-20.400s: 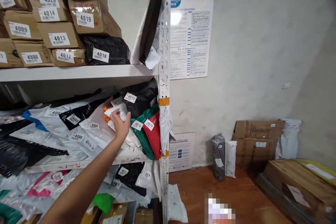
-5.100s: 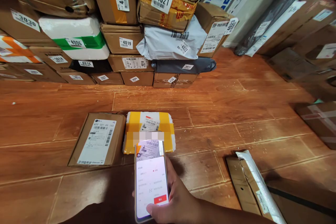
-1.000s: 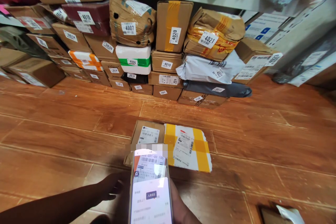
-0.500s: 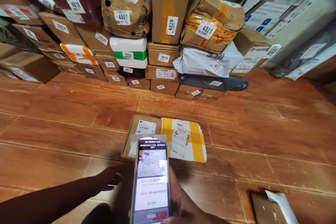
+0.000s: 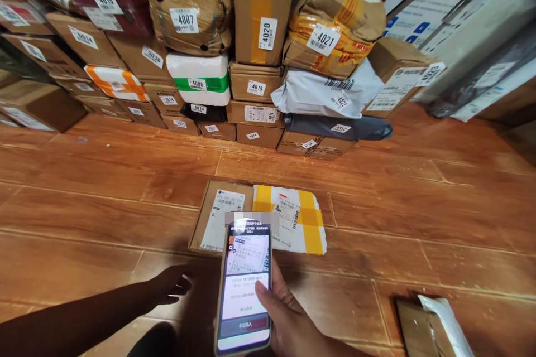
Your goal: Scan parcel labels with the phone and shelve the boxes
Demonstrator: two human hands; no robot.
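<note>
My right hand (image 5: 285,304) grips a smartphone (image 5: 243,312) upright, its thumb over the lit screen, which shows a label picture and number fields. Behind the phone's top lie a brown cardboard parcel (image 5: 204,215) and a white parcel with yellow tape (image 5: 312,223), side by side on the floor with their labels up. The phone covers part of both. To the left, my left hand (image 5: 171,284) hangs over the floor, holding nothing, fingers apart and slightly bent.
Stacked parcels with number labels line the back, among them a bulky wrapped box (image 5: 190,8), a tall taped box (image 5: 263,17) and a grey-white bag (image 5: 330,92). At the lower right lies a brown box (image 5: 422,326) beside a white bag (image 5: 446,321). Wooden floor (image 5: 167,167) runs between.
My right thumb has moved up from the screen's bottom edge onto its middle. The phone has shifted slightly right against the parcels. My left hand is nearly unchanged.
</note>
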